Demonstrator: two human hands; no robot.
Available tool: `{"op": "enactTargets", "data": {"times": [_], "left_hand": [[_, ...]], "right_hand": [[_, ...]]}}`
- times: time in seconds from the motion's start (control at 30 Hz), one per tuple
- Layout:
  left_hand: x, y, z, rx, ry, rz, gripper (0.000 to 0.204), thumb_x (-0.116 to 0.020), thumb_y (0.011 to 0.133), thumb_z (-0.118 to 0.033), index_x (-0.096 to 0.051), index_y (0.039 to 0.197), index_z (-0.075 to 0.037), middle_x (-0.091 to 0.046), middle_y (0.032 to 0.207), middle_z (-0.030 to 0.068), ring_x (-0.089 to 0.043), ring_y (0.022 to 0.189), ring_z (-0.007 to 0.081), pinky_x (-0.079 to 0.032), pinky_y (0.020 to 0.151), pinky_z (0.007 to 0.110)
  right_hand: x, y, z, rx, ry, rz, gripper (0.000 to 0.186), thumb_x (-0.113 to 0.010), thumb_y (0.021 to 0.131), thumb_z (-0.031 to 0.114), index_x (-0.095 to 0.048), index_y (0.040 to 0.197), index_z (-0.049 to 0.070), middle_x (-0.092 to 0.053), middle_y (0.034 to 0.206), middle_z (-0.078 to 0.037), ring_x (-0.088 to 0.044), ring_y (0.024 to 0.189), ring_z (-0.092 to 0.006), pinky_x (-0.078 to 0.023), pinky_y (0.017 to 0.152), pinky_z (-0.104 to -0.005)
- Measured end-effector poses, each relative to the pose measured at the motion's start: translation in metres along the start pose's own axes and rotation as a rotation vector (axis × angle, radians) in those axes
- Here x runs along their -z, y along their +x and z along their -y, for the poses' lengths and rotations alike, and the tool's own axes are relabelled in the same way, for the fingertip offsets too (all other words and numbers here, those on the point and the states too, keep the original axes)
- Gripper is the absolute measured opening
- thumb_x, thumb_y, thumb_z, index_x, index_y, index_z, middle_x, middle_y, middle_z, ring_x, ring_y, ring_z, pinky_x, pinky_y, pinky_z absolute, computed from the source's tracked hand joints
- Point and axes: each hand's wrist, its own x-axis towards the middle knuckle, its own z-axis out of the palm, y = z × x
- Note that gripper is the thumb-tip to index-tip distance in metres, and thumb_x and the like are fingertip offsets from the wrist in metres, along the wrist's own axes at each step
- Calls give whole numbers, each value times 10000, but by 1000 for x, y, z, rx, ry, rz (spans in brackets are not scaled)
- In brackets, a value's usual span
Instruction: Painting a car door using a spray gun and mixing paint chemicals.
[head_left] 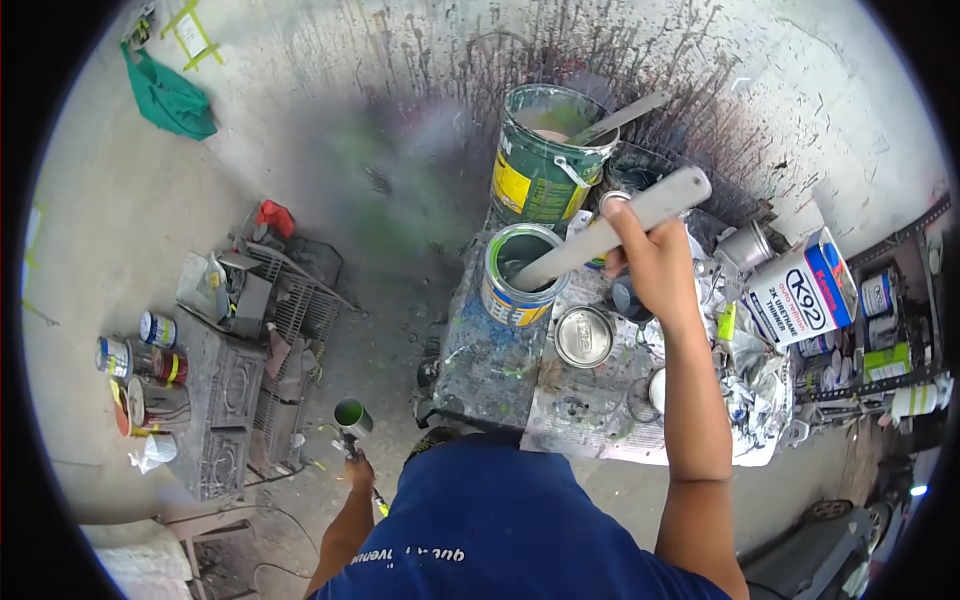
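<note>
My right hand (657, 265) is closed around a long, flat, pale stirring stick (600, 238). The stick slants down to the left, and its lower end is inside an open paint can (512, 308) with dark green paint in it. Down by my left side, my left hand (358, 472) grips a spray gun (349, 443). The gun's grey cup (354, 420) has no lid, and green shows inside it. Just right of the paint can, a round silver lid or tin (584, 337) lies on the paper-covered bench.
Behind the can stands a large green bucket (540, 185) with another stick (622, 117) in it. A white thinner tin (803, 290) and crumpled foil (755, 385) are at right. A grey cabinet (218, 400) with paint tins stands at left, beside a wire rack (290, 340).
</note>
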Motion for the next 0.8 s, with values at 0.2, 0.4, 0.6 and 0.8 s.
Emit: {"op": "enactTargets", "data": {"times": [0.2,0.4,0.6,0.8], "left_hand": [[5,-5,-27,117,220,61,453,-623,978,-346,-630,1212,42,-716,1025,255,-689,996,422,-510,820,491],[0,1,-59,-29,146,58,465,-602,983,-370,-638,1199,40,-708,1073,261,-674,1038,433,-501,865,493],[-24,58,0,-202,51,-44,350,-615,988,-371,-574,1051,-29,-517,577,61,-500,401,200,-394,370,377],[-15,23,-45,-36,108,55,487,-608,975,-371,-605,1233,42,-706,1041,254,-684,994,417,-502,851,493]], "right_hand": [[50,-11,3,63,137,-284,391,-602,1026,329,-687,876,-22,-613,634,-55,-560,535,-111,-431,502,-247],[81,-21,27,219,188,-429,275,-604,1037,254,-641,932,2,-623,723,-53,-542,552,-100,-451,492,-249],[83,-21,37,214,191,-421,258,-599,1041,241,-629,916,17,-615,726,-47,-544,559,-99,-452,496,-246],[79,-25,39,211,174,-406,277,-599,1041,246,-634,895,13,-607,702,-44,-545,555,-97,-458,487,-247]]}}
